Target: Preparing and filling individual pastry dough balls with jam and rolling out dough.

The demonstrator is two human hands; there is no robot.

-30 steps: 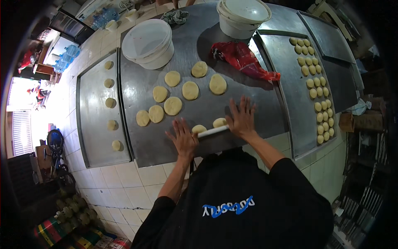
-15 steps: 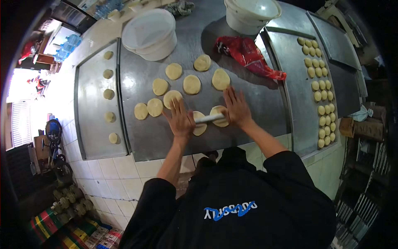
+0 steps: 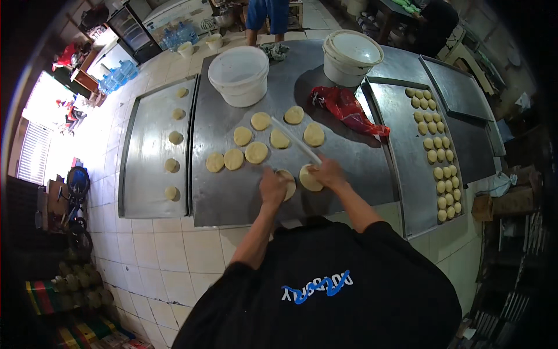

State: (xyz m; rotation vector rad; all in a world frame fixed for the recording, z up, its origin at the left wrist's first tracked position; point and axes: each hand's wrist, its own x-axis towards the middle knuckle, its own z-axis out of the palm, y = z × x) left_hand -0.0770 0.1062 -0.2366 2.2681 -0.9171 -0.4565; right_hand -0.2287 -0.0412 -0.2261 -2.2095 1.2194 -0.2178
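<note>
A pale rolling pin slants away over the steel table, its near end at my right hand. My right hand is closed on that end, its fingertips also against the edge of a flattened dough round. My left hand, fingers curled, grips the left edge of another flattened dough round and partly hides it. Beyond my hands lie several more dough rounds, among them a wide one and one partly under the pin.
Two white lidded buckets stand at the back of the table. A red plastic bag lies right of the dough. Metal trays with dough pieces flank both sides: left tray, right tray. A person's legs show beyond.
The rolling pin has swung from lying crosswise under both flat palms to pointing away from my right hand. Both hands have curled at the two nearest dough rounds. The view has tilted up.
</note>
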